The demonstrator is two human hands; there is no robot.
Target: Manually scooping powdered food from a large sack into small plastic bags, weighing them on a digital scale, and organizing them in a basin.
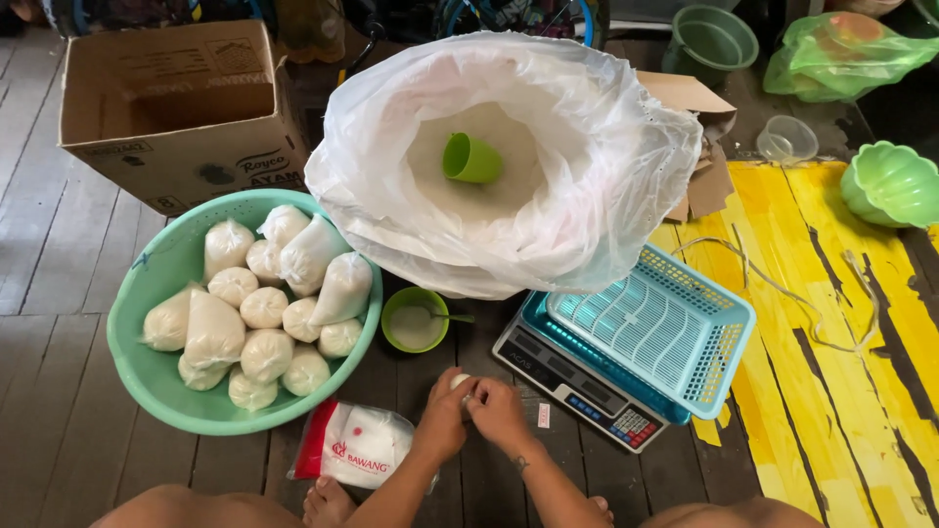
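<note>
My left hand (442, 418) and my right hand (499, 413) meet over the wooden floor, both pinching a small white thing (460, 381) between their fingers; what it is I cannot tell. Just under my left hand lies a red and white plastic packet (357, 445). Ahead of my hands stands a small green bowl (415, 320) with white grains and a spoon. A large white plastic sack (509, 161) of white grains lies open behind it, with a green cup (470, 158) inside. To the left, a mint green basin (156, 376) holds several tied bags of white grains (264, 308).
A digital scale (572, 386) with a light blue basket (650, 328) on it sits to the right of my hands. An open cardboard box (176, 108) stands far left. A yellow mat (841, 352), green bowls (892, 184), a clear cup (787, 139) and a green bag (841, 49) lie to the right.
</note>
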